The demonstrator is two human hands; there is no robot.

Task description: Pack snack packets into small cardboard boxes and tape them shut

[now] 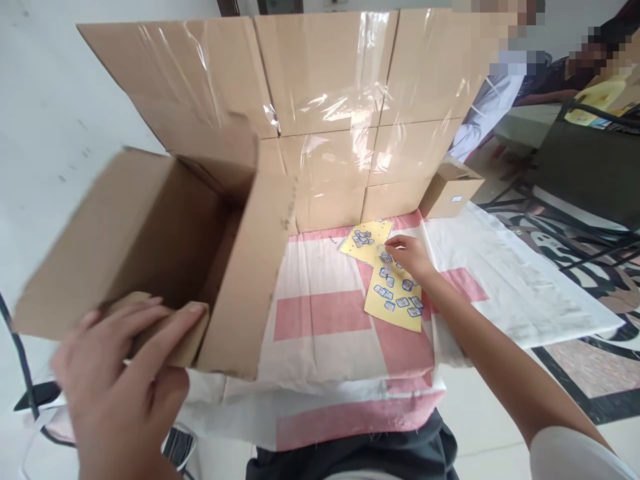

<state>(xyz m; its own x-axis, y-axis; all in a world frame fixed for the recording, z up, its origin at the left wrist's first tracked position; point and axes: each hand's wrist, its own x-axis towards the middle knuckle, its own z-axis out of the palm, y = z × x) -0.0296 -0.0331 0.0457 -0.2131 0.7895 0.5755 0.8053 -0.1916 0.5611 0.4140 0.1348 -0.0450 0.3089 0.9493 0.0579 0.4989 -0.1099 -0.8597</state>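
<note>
My left hand (117,380) has the open cardboard box (150,253) by its near flap, fingers spread flat over the top of the flap and thumb tucked underneath, so it's a loose pinch rather than a fist. The box is tipped on its side with the mouth facing me, up off the pink-and-white checked cloth (325,313) at its left edge. It looks empty and light, stiff along the folds but floppy at the flaps, so I judge the flap alone a weak hold; a grip on a wall or corner would steady it better. My right hand (407,257) is out over the middle of the cloth, fingertips closing on the yellow sticker sheet (395,300), thin, bendy paper that lies flat, best lifted by an edge. A second yellow sheet (365,241) lies just beyond it, toward the wall of taped cartons (325,100) at the cloth's far edge.
</note>
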